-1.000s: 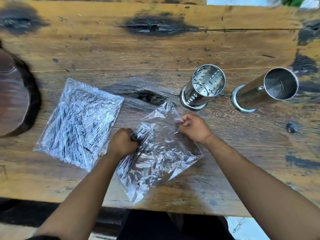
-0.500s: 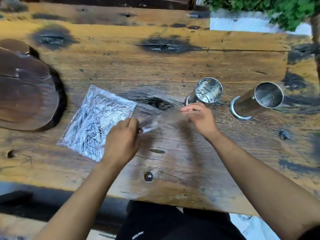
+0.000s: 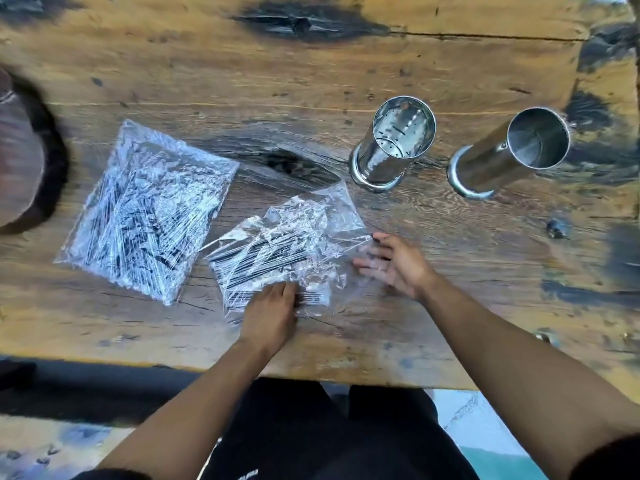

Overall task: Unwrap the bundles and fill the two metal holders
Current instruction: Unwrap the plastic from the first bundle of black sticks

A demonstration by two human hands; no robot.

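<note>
Two clear plastic bundles of thin black sticks lie on the wooden table (image 3: 346, 74). The larger bundle (image 3: 145, 209) rests flat at the left, untouched. The smaller, crumpled bundle (image 3: 287, 251) lies in front of me. My left hand (image 3: 270, 313) presses down on its near edge. My right hand (image 3: 394, 261) hovers at its right edge, fingers spread, holding nothing. Two shiny metal holders stand behind: a perforated one (image 3: 394, 147) and a plain one (image 3: 512, 150), both empty.
A dark round wooden slab (image 3: 24, 168) sits at the table's left edge. The table's near edge runs just in front of my forearms. A dark knot (image 3: 556, 228) marks the wood right of my hand.
The small bundle was lifted and stretched between both hands half a second ago. Now it lies flat on the table, my right hand has let go and my left rests on it.
</note>
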